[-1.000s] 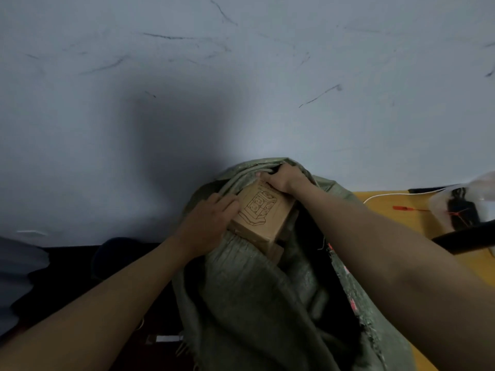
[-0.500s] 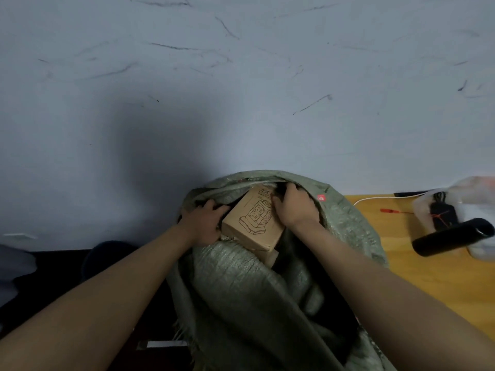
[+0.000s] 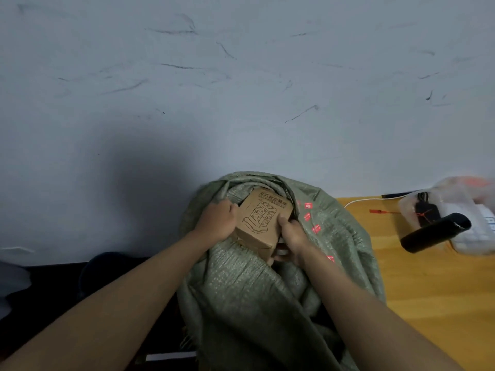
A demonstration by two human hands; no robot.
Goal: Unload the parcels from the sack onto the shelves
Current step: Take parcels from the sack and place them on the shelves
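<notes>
A green woven sack [image 3: 249, 285] stands open in front of a pale wall. In its mouth sits a brown cardboard parcel [image 3: 263, 214] with a line drawing and printed characters on top. My left hand [image 3: 217, 220] grips the parcel's left side, fingers curled round its edge. My right hand [image 3: 290, 241] holds the lower right corner, thumb on top and fingers under it. The parcel is tilted, half out of the sack. The inside of the sack below it is hidden.
A yellow wooden tabletop [image 3: 428, 290] lies right of the sack. On it are a black cylinder [image 3: 435, 232], a clear plastic bag [image 3: 455, 210] holding a black object, and a white cable [image 3: 367, 200]. Dark floor and a dark round object [image 3: 107, 266] lie at left.
My right hand slid from the parcel's far top corner down to its near right corner. The parcel turned more upright in the sack's mouth. The camera view shifted slightly.
</notes>
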